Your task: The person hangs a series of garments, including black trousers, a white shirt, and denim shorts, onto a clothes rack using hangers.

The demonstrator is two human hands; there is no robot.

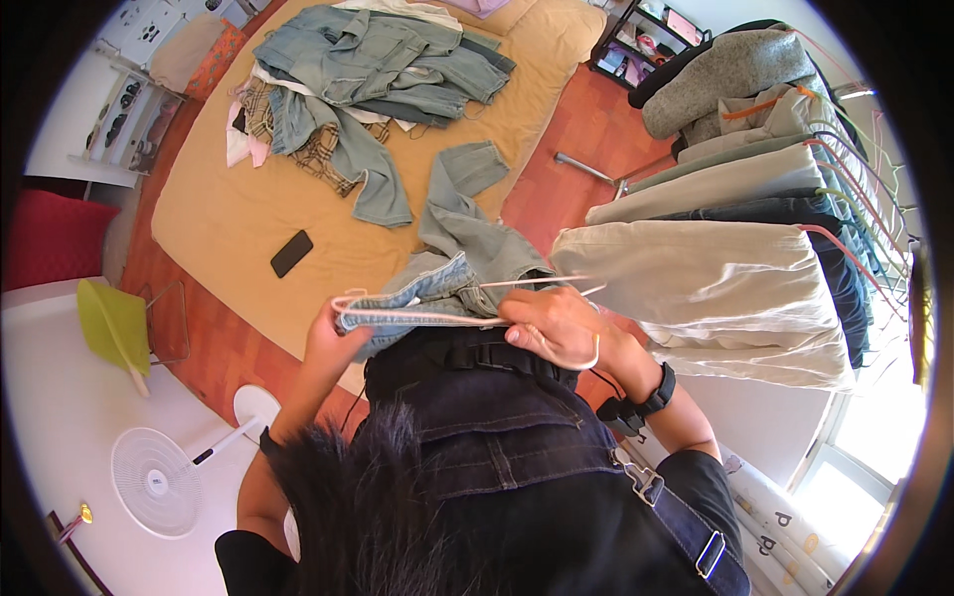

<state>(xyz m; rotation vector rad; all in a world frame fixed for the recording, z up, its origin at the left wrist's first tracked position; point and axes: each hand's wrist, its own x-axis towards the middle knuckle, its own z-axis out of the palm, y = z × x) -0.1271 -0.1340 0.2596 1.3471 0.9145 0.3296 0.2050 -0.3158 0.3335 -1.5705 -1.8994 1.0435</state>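
My left hand [332, 346] grips one end of a pale pink clothes hanger [432, 318] together with the waistband of light blue jeans [477, 231]. At the other end of the waistband, my right hand [555, 320] is closed around the hanger, with its hook end beside the wrist. The jeans' legs stretch away from me onto the bed. Beyond them lies a heap of denim clothes [373, 59], with a plaid garment [320, 160] partly under it. A black smartphone [291, 253] rests on the bed's yellow-brown sheet [216, 201].
At the right, a rack holds hanging trousers [708, 283] and a grey fleecy garment [730, 82]. A white fan [156, 483] stands lower left, near a green chair [112, 328]. A black shelf cart [648, 41] is beyond the bed, over a reddish wood floor [555, 127].
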